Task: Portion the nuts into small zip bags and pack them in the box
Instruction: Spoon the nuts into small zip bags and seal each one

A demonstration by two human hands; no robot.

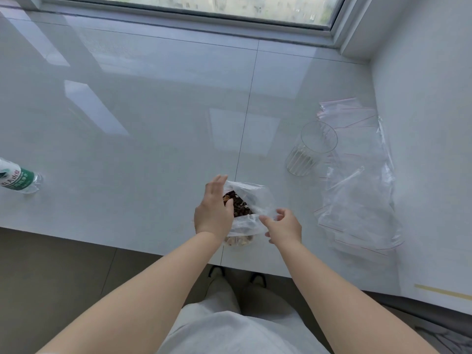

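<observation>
A large clear bag of mixed nuts (240, 208) lies near the front edge of the white counter (127, 139), its mouth open towards the window. My left hand (213, 210) rests against the bag's left side with fingers straight. My right hand (282, 224) pinches the bag's right edge between thumb and fingers. A heap of empty small zip bags (357, 175) with red seal lines lies to the right. No box shows in the head view.
A clear ribbed glass (310, 149) stands beside the zip bags. A plastic water bottle (18, 178) with a green label lies at the far left. A window runs along the back, a white wall (429, 98) closes the right side.
</observation>
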